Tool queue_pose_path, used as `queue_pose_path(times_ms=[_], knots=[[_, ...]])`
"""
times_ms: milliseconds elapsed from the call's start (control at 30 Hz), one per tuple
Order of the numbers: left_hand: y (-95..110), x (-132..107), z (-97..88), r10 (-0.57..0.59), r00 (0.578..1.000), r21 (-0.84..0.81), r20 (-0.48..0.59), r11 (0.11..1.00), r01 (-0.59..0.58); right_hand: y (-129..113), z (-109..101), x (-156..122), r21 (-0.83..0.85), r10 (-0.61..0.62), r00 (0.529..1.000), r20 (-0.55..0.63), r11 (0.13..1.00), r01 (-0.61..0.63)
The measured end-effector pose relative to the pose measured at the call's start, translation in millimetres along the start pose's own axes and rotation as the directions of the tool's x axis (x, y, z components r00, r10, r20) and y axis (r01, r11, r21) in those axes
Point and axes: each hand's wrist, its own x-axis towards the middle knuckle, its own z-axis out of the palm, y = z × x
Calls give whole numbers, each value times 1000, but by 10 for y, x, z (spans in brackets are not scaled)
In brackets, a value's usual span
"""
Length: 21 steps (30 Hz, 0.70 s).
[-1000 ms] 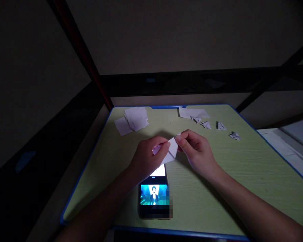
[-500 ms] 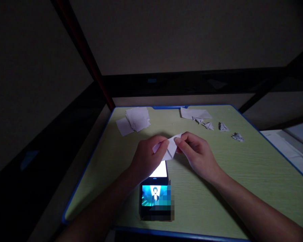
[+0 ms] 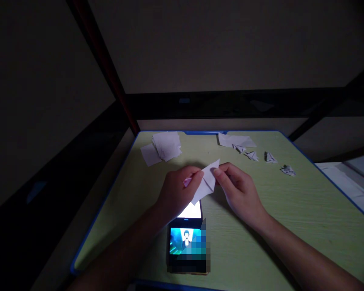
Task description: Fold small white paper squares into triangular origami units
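Observation:
Between my two hands, a small folded piece of white paper (image 3: 208,184) is held above the table, with a crease and a pointed upper corner showing. My left hand (image 3: 180,186) pinches its left side between thumb and fingers. On the right edge, my right hand (image 3: 238,188) grips the paper with the thumb on its front face; the fingers behind are partly hidden. Just under the paper lies a lit screen (image 3: 189,211), partly covered by my left hand and the paper. Closer to me is a phone-like display (image 3: 186,241) showing a cartoon figure, partly blurred by pixels.
The light green table (image 3: 291,234) has a blue edge. A stack of white paper squares (image 3: 167,146) lies at the far left. At the far right are a flat paper sheet (image 3: 236,140) and several small folded paper pieces (image 3: 269,157). Dark walls border the table.
The paper has turned in my hands, and more of its face and lower corner now show. My hands stay close together in nearly the same place. The whole view has shifted slightly.

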Motion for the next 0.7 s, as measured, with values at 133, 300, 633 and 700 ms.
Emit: queue_pose_path(times_ms=[133, 300, 633, 700], knots=[[10, -4, -4, 13, 1000, 3, 5, 1000, -13, 2, 0, 3, 9, 7, 1000, 0, 1000, -7], [5, -14, 8, 42, 999, 11, 1, 999, -42, 8, 13, 5, 61, 34, 999, -9, 998, -33], [24, -29, 4, 63, 998, -31, -15, 998, -63, -32, 15, 17, 59, 59, 997, -52, 997, -56], [28, -32, 2, 62, 998, -50, -17, 997, -63, -42, 14, 16, 48, 56, 997, -59, 997, -53]])
